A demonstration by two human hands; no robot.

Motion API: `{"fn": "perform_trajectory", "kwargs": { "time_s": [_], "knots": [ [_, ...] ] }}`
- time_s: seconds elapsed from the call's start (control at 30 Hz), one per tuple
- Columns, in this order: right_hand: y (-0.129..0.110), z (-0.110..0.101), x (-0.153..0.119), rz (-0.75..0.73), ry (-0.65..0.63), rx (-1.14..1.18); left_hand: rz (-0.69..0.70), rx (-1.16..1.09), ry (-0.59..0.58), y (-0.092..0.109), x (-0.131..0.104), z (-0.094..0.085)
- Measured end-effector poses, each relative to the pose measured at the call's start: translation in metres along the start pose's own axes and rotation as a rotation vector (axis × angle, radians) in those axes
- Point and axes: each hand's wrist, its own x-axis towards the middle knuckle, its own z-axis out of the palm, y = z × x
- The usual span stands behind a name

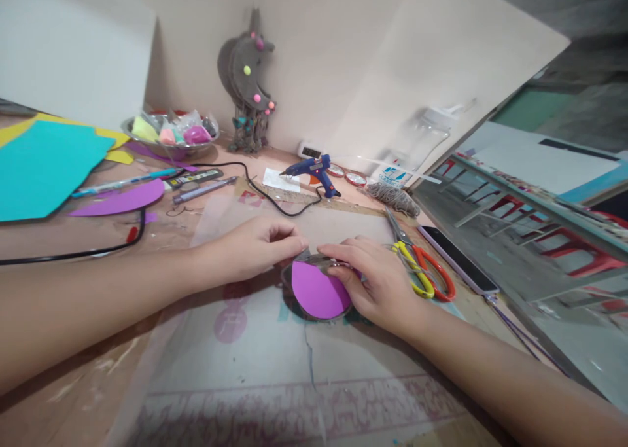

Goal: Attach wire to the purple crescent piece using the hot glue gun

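Note:
A round craft piece with a dark grey rim lies at the middle of the work sheet. A purple paper cutout with a rounded lower edge covers most of its face. At its upper left edge, the thumb and fingers of my left hand are pinched together on the grey rim. My right hand grips the upper right side, with its thumb over the purple paper and its fingers along the top edge. Some of the rim is hidden under my fingers.
Behind my hands stands a blue glue gun with a black cord. Scissors, a phone and grey yarn lie right. Turquoise paper, purple paper and a clay bowl sit left. A moon ornament hangs behind.

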Motion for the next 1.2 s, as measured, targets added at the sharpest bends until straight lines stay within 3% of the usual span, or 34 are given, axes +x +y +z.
{"fn": "perform_trajectory", "kwargs": {
  "time_s": [0.2,0.77,1.0,1.2],
  "knots": [
    [0.0013,-0.0002,-0.0012,-0.019,0.040,0.019,0.047,0.045,0.013,-0.0025,0.0007,-0.0010],
    [-0.0008,0.0005,-0.0005,-0.004,-0.014,-0.032,0.021,0.049,0.016,-0.0007,0.0007,0.0005],
    [0.0006,0.0017,0.0002,-0.031,0.006,-0.021,0.026,0.047,0.001,-0.0024,0.0010,0.0002],
    [0.0024,-0.0004,-0.0005,0.032,0.099,0.097,0.046,0.034,0.001,-0.0014,0.0009,0.0000]
  ]
}}
